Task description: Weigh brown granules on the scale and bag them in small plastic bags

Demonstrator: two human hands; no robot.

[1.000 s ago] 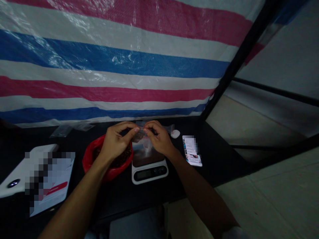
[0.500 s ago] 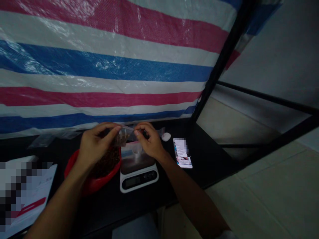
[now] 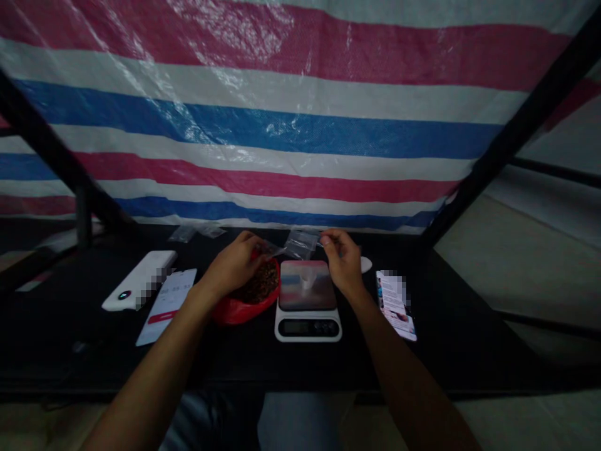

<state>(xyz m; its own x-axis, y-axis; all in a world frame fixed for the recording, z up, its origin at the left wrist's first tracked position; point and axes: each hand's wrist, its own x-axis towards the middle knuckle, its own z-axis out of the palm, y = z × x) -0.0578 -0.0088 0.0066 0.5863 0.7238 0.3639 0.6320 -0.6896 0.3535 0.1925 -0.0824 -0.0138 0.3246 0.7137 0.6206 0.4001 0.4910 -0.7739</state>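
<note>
L hand: our left hand (image 3: 235,266) is hovering over the red bag's back edge, fingers closed & pinching a clear plastic bag (image 3: 271,248); fingertips partly hidden.
R hand: our right hand (image 3: 344,260) is hanging behind the scale's R corner, thumb & forefinger drawn together by thin clear film; we're not able to tell if they're gripping it.
Clear bag: thin, glossy, crinkled; it's sticking out R of our L fingers, above the red bag's rim; contents too dim to tell.
Red bag: thin shiny plastic (image 3: 244,312), opening spread wide & roundish, rim creasing; it's holding loose brown bits (image 3: 260,282), coarse & grainy.
Scale: white digital scale (image 3: 291,297) w/ smooth reflective sq. plate, dark display strip in front; it's sitting just R of the red bag.
Cup: small translucent cup (image 3: 306,280) is standing on the plate.
Flat bags: clear, limp bags (image 3: 300,244) are lying behind the scale; more (image 3: 183,233) are lying farther L.
White disc: smooth, oval-looking (image 3: 366,265), it's resting just R of our R hand.
Phones: one lit phone (image 3: 397,307) is lying R; a second (image 3: 164,307), red bar on screen, is lying L.
Backdrop: striped woven tarp (image 3: 282,94), wrinkled & shiny, is hanging behind the matte black table (image 3: 469,338).
</note>
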